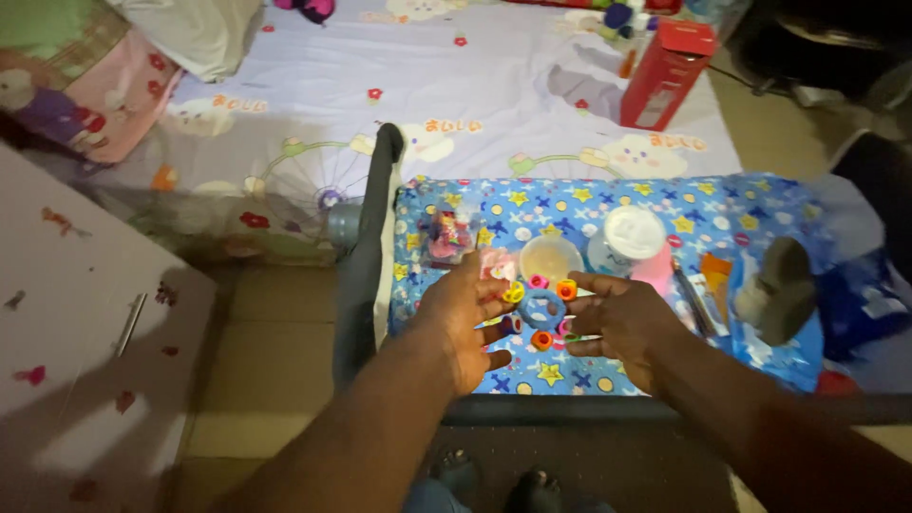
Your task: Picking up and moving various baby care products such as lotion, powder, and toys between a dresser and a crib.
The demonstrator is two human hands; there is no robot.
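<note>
A toy ring of blue segments with orange, yellow and pink knobs point(543, 310) lies over a small table with a blue star-patterned cloth point(570, 204). My left hand point(463, 319) holds its left side with the fingertips. On the ring's right side, my right hand point(622, 321) pinches it with thumb and fingers. Both forearms reach in from the bottom of the view.
Behind the ring stand a round clear tub point(550, 256), a white-lidded jar point(633, 236) and a bag of small coloured pieces point(446, 236). A grey object point(774, 290) lies at the right. A red box point(667, 72) stands on the bed sheet beyond; a white cabinet point(76, 323) is left.
</note>
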